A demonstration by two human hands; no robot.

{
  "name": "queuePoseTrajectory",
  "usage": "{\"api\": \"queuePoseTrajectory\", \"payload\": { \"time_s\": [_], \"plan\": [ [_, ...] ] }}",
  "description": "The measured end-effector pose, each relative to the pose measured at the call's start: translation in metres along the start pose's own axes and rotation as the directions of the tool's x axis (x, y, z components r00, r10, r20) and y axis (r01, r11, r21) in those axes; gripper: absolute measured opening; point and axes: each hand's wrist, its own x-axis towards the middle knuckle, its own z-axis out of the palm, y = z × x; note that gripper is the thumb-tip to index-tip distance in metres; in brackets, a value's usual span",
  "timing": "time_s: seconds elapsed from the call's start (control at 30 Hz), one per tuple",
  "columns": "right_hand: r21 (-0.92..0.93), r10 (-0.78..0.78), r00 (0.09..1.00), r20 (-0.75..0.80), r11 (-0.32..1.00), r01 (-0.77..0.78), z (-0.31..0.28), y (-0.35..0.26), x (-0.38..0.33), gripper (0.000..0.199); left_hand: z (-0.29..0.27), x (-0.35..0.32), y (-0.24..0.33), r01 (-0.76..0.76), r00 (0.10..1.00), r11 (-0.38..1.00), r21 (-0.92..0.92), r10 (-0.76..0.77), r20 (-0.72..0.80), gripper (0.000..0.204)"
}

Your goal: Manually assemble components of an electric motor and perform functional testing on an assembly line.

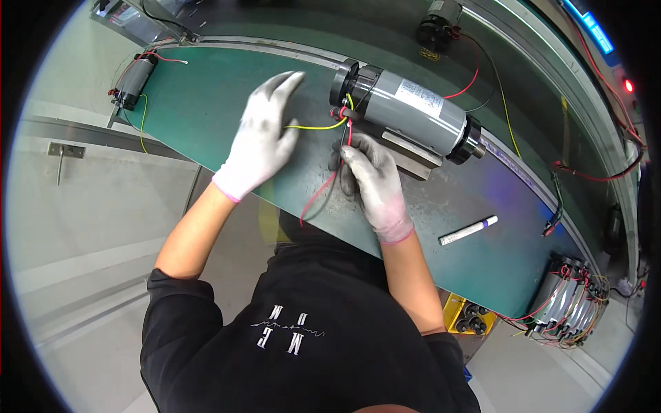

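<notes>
A grey cylindrical electric motor [385,93] with black ends and a white label lies on its side, propped against a metal block [412,155]. From its left end come a yellow-green wire [310,127], a red wire [318,195] and a dark wire. In a white glove with a dark underside, my right hand [375,180] pinches the red and dark wires below the motor. The red wire's free end hangs toward the bench edge. My left hand [258,134], also gloved, is held open over the bench, its fingers apart, beside the tip of the yellow-green wire.
The green bench [200,89] curves across the view, with a metal rail behind it. A white marker [468,230] lies at right. Another motor [135,81] sits far left, one [438,27] beyond the rail, and several [564,296] at lower right above a yellow bin [454,311].
</notes>
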Motion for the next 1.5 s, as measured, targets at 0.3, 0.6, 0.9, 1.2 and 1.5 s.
{"api": "queuePoseTrajectory", "payload": {
  "time_s": [0.3, 0.6, 0.9, 1.2, 1.5],
  "plan": [
    [-0.282, 0.196, 0.971, 0.137, 0.948, -0.151, -0.064, -0.03, -0.11, 0.032, 0.003, -0.034, 0.02, -0.505, 0.861, 0.839, 0.205, 0.506, 0.048, 0.063],
    [-0.738, 0.475, 0.88, -0.01, 0.59, -0.327, -0.122, -0.074, -0.253, 0.027, 0.098, -0.027, 0.191, -0.755, 0.213, 0.35, -0.555, 0.931, 0.297, 0.015],
    [-0.743, -0.41, 0.897, -0.168, -0.545, -0.388, -0.332, -0.147, -0.223, 0.052, 0.154, -0.085, 0.304, -0.66, 0.328, 0.483, -0.575, 0.874, 0.358, 0.012],
    [-0.706, -0.353, 0.908, 0.227, -0.702, -0.097, -0.389, -0.138, -0.181, 0.037, 0.114, -0.02, 0.233, 0.354, 0.869, 0.311, -0.882, 0.238, 0.433, 0.028],
    [-0.836, -0.33, 0.935, -0.128, 0.544, 0.078, -0.141, -0.157, -0.195, 0.035, 0.085, 0.0, 0.196, 0.505, 0.858, 0.125, -0.854, 0.032, 0.513, 0.02]
  ]
}}
